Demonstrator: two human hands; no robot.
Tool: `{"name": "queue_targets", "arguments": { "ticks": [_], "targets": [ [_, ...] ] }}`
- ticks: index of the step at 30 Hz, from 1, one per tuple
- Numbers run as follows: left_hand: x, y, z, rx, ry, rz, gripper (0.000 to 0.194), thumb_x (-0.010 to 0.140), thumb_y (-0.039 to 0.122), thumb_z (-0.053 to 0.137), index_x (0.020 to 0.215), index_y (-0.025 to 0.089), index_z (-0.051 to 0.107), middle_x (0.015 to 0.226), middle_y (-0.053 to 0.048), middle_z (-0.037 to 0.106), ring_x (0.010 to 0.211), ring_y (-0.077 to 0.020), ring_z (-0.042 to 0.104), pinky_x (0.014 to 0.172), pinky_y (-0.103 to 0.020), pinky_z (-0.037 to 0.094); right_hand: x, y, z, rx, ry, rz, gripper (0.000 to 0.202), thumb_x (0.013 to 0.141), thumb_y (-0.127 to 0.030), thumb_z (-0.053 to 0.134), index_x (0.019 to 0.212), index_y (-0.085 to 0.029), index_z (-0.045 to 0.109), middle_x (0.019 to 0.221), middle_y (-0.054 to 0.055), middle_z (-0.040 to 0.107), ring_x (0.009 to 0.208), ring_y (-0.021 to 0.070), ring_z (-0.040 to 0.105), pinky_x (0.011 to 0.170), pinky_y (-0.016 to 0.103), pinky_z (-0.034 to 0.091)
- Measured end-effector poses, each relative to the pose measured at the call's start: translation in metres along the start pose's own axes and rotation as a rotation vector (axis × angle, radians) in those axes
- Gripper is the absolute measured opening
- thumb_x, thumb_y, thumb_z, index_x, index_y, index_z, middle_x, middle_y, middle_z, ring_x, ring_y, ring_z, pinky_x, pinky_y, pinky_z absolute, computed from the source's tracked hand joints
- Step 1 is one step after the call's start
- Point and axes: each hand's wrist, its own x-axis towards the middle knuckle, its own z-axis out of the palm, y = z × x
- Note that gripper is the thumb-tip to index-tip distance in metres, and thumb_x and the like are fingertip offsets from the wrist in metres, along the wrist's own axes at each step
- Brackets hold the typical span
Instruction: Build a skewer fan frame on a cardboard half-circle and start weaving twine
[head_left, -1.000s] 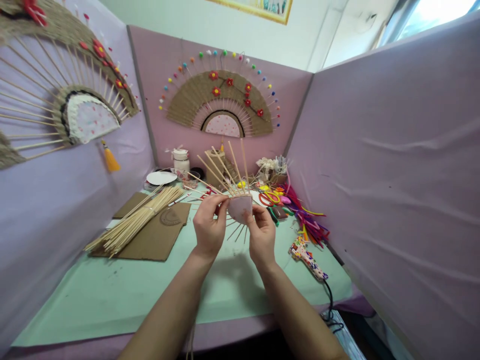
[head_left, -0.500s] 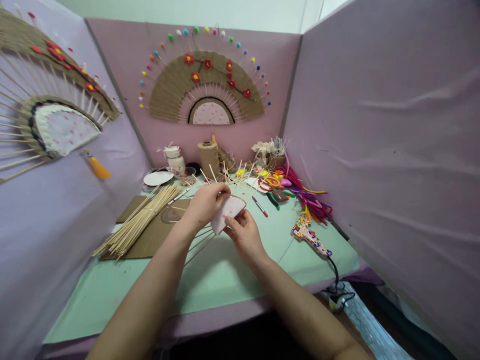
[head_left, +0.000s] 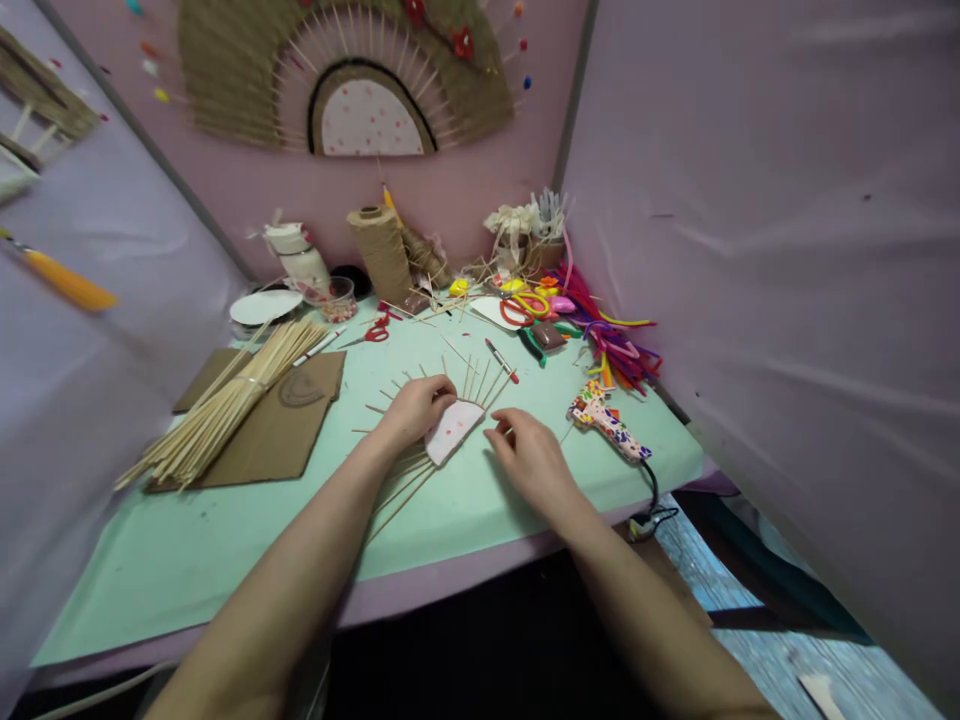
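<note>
A small fan frame lies low at the table's middle: a white half-circle (head_left: 452, 432) with pink spots, and thin wooden sticks (head_left: 405, 492) spreading out from its curved edge. My left hand (head_left: 420, 408) grips the half-circle's upper left edge, fingers curled over it, hiding part of the sticks. To the right, my right hand (head_left: 531, 455) hovers apart from the fan, thumb and fingers parted with nothing between them. A marker pen (head_left: 502, 361) rests just beyond the fan.
On the left, a bundle of sticks (head_left: 232, 400) lies on cardboard (head_left: 319, 430). Red scissors (head_left: 376, 330), a twine spool (head_left: 380, 255) and a white bottle (head_left: 300, 255) stand farther back. A patterned glue gun (head_left: 611, 425) and pipe cleaners (head_left: 619, 350) are at right.
The fan has come down from its raised, tilted hold to the tabletop. My right hand has let go of it and moved right; my left hand stays on it. The view has tipped downward.
</note>
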Motion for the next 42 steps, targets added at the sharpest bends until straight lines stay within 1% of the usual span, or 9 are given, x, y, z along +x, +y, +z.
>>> {"name": "queue_targets", "arguments": {
  "ticks": [3,6,11,17,27,30,34,38,42],
  "targets": [
    [0.000,-0.001,0.004,0.068,0.015,0.024,0.016,0.084,0.023,0.051,0.082,0.019,0.067,0.084,-0.005,0.068,0.080,-0.0194,0.060,0.075,-0.030,0.043,0.010,0.007,-0.013,-0.167,0.036,-0.091,0.010,0.085,-0.017,0.060,0.091,-0.021,0.067,0.083,0.005,0.065,0.074,0.0189,0.059,0.073,0.033,0.044],
    [0.001,-0.002,0.006,0.115,0.067,0.076,0.016,0.083,0.022,0.052,0.079,0.018,0.067,0.088,-0.007,0.063,0.088,-0.0210,0.059,0.081,-0.032,0.045,0.025,0.007,-0.015,-0.287,-0.068,-0.141,0.010,0.086,-0.014,0.061,0.086,-0.020,0.070,0.085,0.006,0.066,0.082,0.0205,0.060,0.076,0.032,0.043],
    [0.003,-0.002,0.006,0.129,0.058,0.040,0.013,0.081,0.021,0.054,0.077,0.018,0.066,0.083,-0.006,0.062,0.085,-0.0207,0.058,0.080,-0.033,0.045,0.045,-0.003,-0.013,-0.464,-0.275,-0.193,0.016,0.091,-0.017,0.058,0.092,-0.017,0.074,0.093,0.008,0.069,0.094,0.0205,0.059,0.084,0.030,0.041],
    [0.004,-0.005,0.008,0.136,0.055,0.007,0.009,0.080,0.021,0.056,0.080,0.019,0.065,0.082,-0.004,0.065,0.081,-0.0198,0.059,0.076,-0.033,0.045,0.053,-0.005,-0.013,-0.508,-0.366,-0.174,0.019,0.092,-0.018,0.057,0.095,-0.015,0.076,0.094,0.009,0.070,0.094,0.0199,0.060,0.085,0.028,0.041],
    [-0.008,0.004,0.005,0.340,0.060,-0.073,0.017,0.084,0.018,0.049,0.081,0.018,0.066,0.085,-0.008,0.062,0.083,-0.0222,0.059,0.076,-0.033,0.046,0.053,-0.003,-0.011,-0.434,-0.380,-0.143,0.012,0.089,-0.017,0.060,0.090,-0.017,0.072,0.091,0.007,0.071,0.089,0.0190,0.062,0.079,0.027,0.042],
    [-0.012,0.007,0.004,0.367,0.068,-0.128,0.014,0.084,0.019,0.051,0.085,0.019,0.065,0.086,-0.008,0.062,0.085,-0.0239,0.060,0.077,-0.034,0.046,0.053,0.000,-0.009,-0.358,-0.322,-0.109,0.008,0.087,-0.017,0.061,0.092,-0.018,0.068,0.090,0.006,0.071,0.085,0.0179,0.063,0.077,0.027,0.042],
    [-0.016,0.012,0.002,0.394,0.078,-0.233,0.016,0.087,0.022,0.050,0.099,0.018,0.061,0.097,-0.010,0.060,0.090,-0.0252,0.062,0.078,-0.035,0.047,0.053,0.000,-0.007,-0.249,-0.207,0.009,0.016,0.086,-0.016,0.060,0.102,-0.018,0.060,0.088,0.004,0.071,0.083,0.0174,0.064,0.076,0.027,0.043],
    [-0.016,0.017,0.000,0.376,0.068,-0.317,0.027,0.089,0.028,0.051,0.113,0.016,0.055,0.117,-0.014,0.051,0.087,-0.0246,0.064,0.076,-0.035,0.048,0.051,-0.003,-0.002,-0.147,-0.235,0.118,0.012,0.085,-0.019,0.060,0.097,-0.020,0.056,0.085,0.005,0.071,0.082,0.0177,0.065,0.075,0.029,0.044],
    [-0.013,0.017,-0.002,0.348,0.020,-0.385,0.033,0.089,0.033,0.053,0.117,0.015,0.055,0.118,-0.016,0.051,0.089,-0.0271,0.065,0.077,-0.036,0.048,0.048,-0.002,0.004,0.127,-0.198,0.307,0.017,0.083,-0.022,0.060,0.098,-0.022,0.052,0.077,0.001,0.069,0.071,0.0169,0.066,0.072,0.031,0.048]
  ]
}}
